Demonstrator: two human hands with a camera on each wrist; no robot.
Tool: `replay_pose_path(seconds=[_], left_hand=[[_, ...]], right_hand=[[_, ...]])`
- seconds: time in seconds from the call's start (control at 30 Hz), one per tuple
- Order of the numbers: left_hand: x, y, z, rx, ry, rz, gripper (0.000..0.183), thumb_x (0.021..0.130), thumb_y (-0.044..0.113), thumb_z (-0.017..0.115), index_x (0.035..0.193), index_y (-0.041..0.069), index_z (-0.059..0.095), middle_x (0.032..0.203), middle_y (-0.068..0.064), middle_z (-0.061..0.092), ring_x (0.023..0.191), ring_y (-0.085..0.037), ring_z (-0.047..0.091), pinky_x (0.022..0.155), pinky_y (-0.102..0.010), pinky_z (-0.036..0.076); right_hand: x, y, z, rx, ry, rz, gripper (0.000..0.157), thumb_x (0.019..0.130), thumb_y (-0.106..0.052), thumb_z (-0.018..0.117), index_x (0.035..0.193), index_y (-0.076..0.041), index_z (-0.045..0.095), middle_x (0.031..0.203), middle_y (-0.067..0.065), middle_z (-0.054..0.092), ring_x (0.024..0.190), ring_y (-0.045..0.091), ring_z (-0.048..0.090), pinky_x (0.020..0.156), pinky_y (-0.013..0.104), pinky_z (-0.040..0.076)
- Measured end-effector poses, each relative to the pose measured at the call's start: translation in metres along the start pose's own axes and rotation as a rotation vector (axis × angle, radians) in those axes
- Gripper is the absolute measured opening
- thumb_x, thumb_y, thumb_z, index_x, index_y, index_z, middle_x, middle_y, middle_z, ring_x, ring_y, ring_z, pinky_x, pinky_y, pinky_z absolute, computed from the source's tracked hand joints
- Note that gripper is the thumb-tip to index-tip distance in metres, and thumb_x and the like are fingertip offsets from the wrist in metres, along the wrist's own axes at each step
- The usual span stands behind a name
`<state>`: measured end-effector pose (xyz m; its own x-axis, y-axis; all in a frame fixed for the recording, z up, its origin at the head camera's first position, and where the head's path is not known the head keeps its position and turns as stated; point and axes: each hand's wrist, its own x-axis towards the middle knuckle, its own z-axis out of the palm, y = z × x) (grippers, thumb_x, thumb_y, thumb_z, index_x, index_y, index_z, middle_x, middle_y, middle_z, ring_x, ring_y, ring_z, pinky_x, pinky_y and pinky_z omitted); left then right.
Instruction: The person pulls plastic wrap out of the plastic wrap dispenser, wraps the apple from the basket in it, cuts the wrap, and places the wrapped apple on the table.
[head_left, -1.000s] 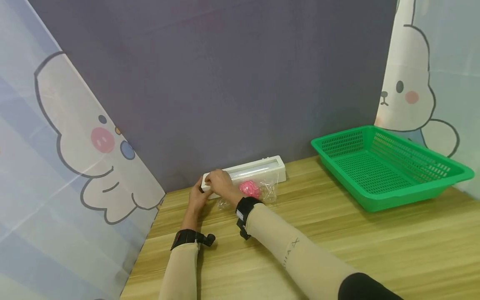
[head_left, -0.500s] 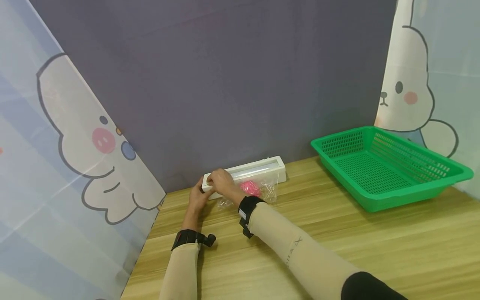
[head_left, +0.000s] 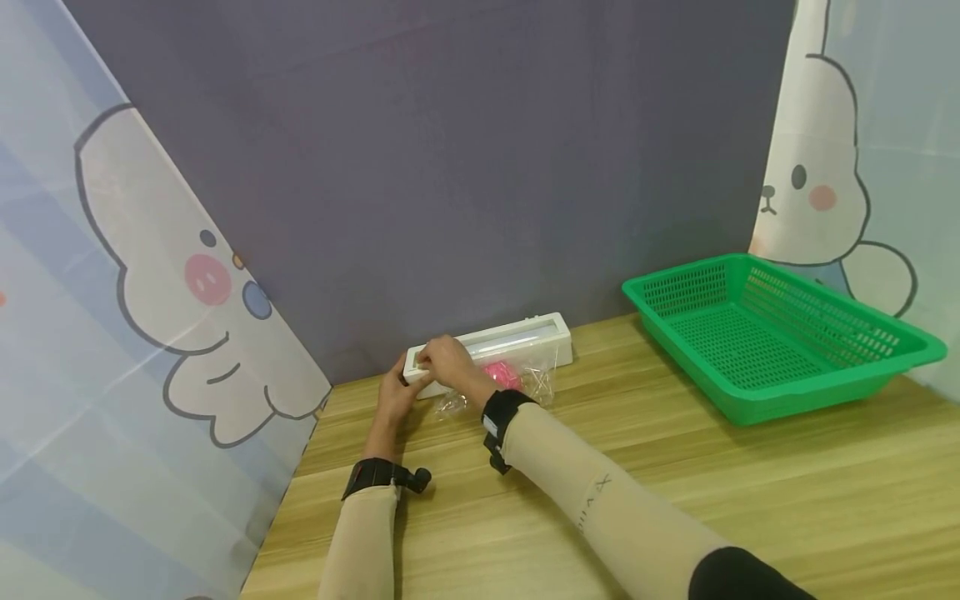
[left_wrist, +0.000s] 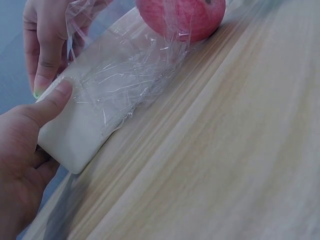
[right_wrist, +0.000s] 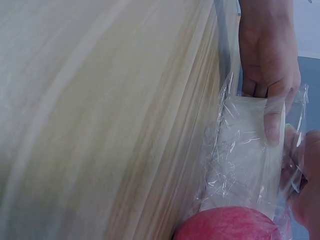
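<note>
"Left grip (head_left: 395, 396): tight or loose?"

"Closed round one end of the white box (left_wrist: 72, 130); the thumb lies on its front face and the other fingers curl about the end."

"And the right grip (head_left: 447, 364)?"

"Its fingers bend down over the box top near that same end; the clear film (left_wrist: 125, 80) reaches up beside them, but whether they have hold of it I can't tell."

"So where does the box sit?"

"On the table (head_left: 720, 500), lengthwise near the dark wall (head_left: 450, 167); a pale roll (head_left: 510, 342) shows in the opening along its top."

"What's the round thing?"

"Red fruit (left_wrist: 197, 20), it looks like; it sits just in front of the box, with film partly across it."

"Anything farther off?"

"Green basket (head_left: 825, 396), on the table, well apart to the right; black straps (head_left: 375, 475) circle both wrists."
</note>
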<state>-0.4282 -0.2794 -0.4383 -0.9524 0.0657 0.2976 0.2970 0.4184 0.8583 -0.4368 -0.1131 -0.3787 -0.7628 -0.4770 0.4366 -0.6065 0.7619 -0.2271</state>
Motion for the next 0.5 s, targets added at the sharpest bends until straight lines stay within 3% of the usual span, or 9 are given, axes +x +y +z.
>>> replay_pose_path(seconds=[0.23,0.5], left_hand=[[0.0004,0.0011,0.0005,-0.006,0.013,0.014,0.083,0.098,0.021,0.079,0.165,0.006,0.034,0.149,-0.021,0.058,0.123,-0.035,0.064,0.086,-0.022,0.056],[0.0006,-0.0005,0.0002,-0.035,-0.004,0.018,0.084,0.098,0.019,0.078,0.166,0.006,0.031,0.153,-0.026,0.053,0.128,-0.041,0.060,0.084,-0.017,0.054]], right_hand=[[-0.0011,0.0003,-0.0039,0.026,-0.012,0.022,0.018,0.101,-0.019,0.074,0.117,-0.018,0.084,0.115,-0.001,0.079,0.104,0.018,0.072,0.093,0.029,0.056],[-0.0004,0.0020,-0.0044,0.033,-0.031,0.032,0.018,0.102,-0.018,0.073,0.117,-0.017,0.083,0.115,-0.001,0.079,0.108,0.018,0.071,0.096,0.029,0.056]])
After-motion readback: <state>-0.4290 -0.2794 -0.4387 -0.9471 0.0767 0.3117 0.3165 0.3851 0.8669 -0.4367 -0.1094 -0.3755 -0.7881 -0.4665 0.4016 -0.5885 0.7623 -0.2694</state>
